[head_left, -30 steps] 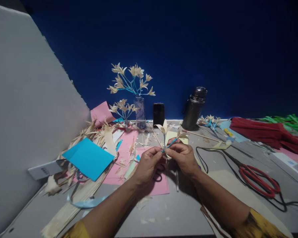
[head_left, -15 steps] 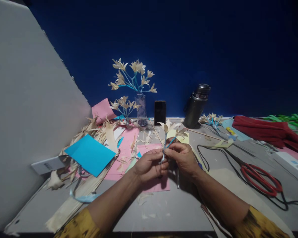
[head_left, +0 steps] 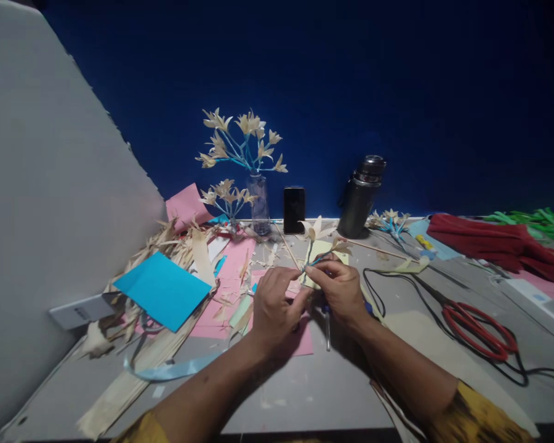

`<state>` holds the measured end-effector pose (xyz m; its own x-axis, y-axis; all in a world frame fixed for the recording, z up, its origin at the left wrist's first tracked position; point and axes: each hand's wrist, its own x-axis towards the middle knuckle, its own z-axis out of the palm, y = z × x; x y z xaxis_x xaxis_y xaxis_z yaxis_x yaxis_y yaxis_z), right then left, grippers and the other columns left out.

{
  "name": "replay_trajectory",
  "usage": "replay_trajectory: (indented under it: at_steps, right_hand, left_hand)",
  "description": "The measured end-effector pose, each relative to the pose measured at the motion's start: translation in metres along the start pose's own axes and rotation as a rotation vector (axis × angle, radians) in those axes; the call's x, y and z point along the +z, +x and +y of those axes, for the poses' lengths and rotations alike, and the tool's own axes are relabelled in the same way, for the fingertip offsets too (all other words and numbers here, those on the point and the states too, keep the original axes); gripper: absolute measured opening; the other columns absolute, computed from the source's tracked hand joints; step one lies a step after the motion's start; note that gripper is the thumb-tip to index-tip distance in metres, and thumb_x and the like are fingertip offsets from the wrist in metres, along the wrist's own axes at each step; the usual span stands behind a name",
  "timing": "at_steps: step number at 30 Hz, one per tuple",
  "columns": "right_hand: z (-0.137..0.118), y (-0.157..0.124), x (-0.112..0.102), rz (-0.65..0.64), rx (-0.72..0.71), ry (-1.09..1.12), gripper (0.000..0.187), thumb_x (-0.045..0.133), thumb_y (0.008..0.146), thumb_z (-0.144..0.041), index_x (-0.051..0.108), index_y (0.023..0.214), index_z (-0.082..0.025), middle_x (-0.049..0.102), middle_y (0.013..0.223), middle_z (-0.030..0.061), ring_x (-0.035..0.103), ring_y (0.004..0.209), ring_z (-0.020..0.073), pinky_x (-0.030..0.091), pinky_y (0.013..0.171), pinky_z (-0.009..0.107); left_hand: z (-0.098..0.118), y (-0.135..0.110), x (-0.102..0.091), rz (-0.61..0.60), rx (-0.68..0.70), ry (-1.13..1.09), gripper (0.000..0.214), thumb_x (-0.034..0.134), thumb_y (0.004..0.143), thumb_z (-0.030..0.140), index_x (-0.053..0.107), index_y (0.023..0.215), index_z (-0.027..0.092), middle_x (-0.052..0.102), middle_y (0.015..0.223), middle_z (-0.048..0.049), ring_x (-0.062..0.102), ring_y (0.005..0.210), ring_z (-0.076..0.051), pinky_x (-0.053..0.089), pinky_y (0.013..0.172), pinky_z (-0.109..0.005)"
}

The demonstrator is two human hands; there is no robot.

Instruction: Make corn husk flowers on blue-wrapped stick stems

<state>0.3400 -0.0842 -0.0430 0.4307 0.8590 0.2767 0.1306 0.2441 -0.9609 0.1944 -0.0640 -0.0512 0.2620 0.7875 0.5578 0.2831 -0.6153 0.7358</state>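
Between my hands stands a small spray of pale husk flowers (head_left: 317,229) on blue-wrapped stems. The thumb and fingers of my right hand (head_left: 340,284) pinch the stems where they join. My left hand (head_left: 277,303) is at the lower end of the stems, back of the hand upward, thumb and fingertips curled in around it. Its fingertips are partly hidden, but they seem to close on the stem. Under my hands lie a pink sheet (head_left: 305,344) and a yellow paper (head_left: 339,252). A thin metal shaft with a blue handle (head_left: 327,329) lies by my right hand.
Behind stand a glass vase (head_left: 260,209) of similar flowers, a phone (head_left: 294,210) and a thermos (head_left: 362,200). Left are dried husks (head_left: 141,267), a blue sheet (head_left: 164,289) and a light-blue ribbon (head_left: 178,369). Right are red-handled scissors (head_left: 480,329), a black cable (head_left: 524,372) and red cloth (head_left: 489,243).
My left hand has turned from palm-up to back-up at the stems' lower end. My right hand keeps its pinch. The whole view has shifted slightly.
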Motion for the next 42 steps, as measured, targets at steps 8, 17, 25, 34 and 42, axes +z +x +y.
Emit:
replay_trajectory:
  at_steps: [8,17,25,34,42]
  right_hand:
    - [-0.002,-0.001,0.001,-0.031,-0.013,0.016,0.024,0.076,0.071,-0.038,0.072,0.059,-0.018,0.061,0.065,0.0019,0.055,0.065,0.0162,0.042,0.058,0.028]
    - [-0.001,-0.002,-0.002,-0.060,0.041,-0.020,0.028,0.076,0.072,-0.039,0.067,0.057,-0.017,0.052,0.053,-0.0025,0.044,0.052,0.0116,0.035,0.049,0.025]
    - [-0.002,-0.005,-0.001,-0.293,0.287,0.389,0.027,0.082,0.068,-0.037,0.066,0.061,-0.017,0.064,0.058,0.0001,0.057,0.049,0.0124,0.047,0.050,0.025]
    - [0.000,-0.001,-0.003,-0.206,0.127,0.236,0.028,0.079,0.074,-0.040,0.066,0.063,-0.018,0.062,0.060,-0.0010,0.056,0.057,0.0129,0.048,0.057,0.025]
    - [0.000,-0.002,0.003,-0.099,0.105,0.257,0.028,0.080,0.070,-0.040,0.064,0.062,-0.020,0.058,0.067,-0.0013,0.053,0.065,0.0143,0.045,0.067,0.028]
  left_hand:
    - [0.002,0.002,-0.001,0.024,-0.033,-0.086,0.011,0.064,0.086,0.023,0.074,0.090,0.025,0.071,0.094,-0.0098,0.062,0.095,-0.028,0.046,0.087,-0.040]
    - [0.004,-0.001,0.001,-0.158,-0.636,-0.570,0.025,0.072,0.080,0.044,0.071,0.091,0.022,0.064,0.075,-0.0044,0.061,0.060,-0.018,0.042,0.046,-0.024]
    - [-0.009,0.010,-0.004,-0.601,-0.876,-1.263,0.035,0.087,0.068,0.033,0.059,0.075,0.012,0.041,0.059,0.0055,0.021,0.044,0.000,0.016,0.040,-0.013]
    - [0.007,-0.002,0.005,-0.215,-0.535,-0.679,0.027,0.078,0.076,0.029,0.065,0.098,0.021,0.061,0.076,-0.0003,0.056,0.060,-0.013,0.044,0.052,-0.022]
    - [0.009,-0.004,0.004,-0.054,-0.408,-0.441,0.019,0.072,0.083,0.038,0.071,0.091,0.021,0.067,0.083,-0.0056,0.062,0.071,-0.018,0.050,0.060,-0.028]
